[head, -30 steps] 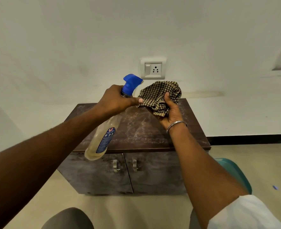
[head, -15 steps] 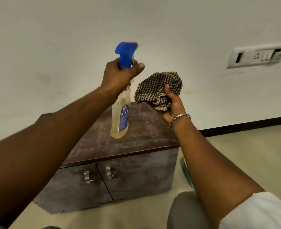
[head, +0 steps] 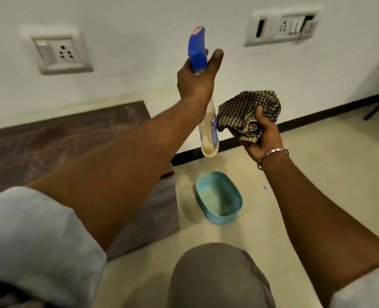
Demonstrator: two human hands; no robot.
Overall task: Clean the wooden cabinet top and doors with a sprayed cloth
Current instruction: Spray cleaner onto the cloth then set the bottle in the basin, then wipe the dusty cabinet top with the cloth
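Blue-capped bottle (head: 208,134) hangs upright in the left grip (head: 195,85), whose fingers are clamped round its neck with one finger raised beside the trigger head. The right grip (head: 264,134) is clamped on the bunched checked cloth (head: 251,110), just right of the bottle. Both are in the air beyond the right edge of the cabinet (head: 61,141), whose top looks streaked and dusty. A teal tub (head: 235,210) stands on the floor near the cabinet's right side.

The step in hand appears to be wetting the cloth, and no wiping has begun. The nozzle does not seem to face the cloth. The next move likely calls for aiming it at the cloth and squeezing, or parking the bottle, then carrying the cloth to the top.
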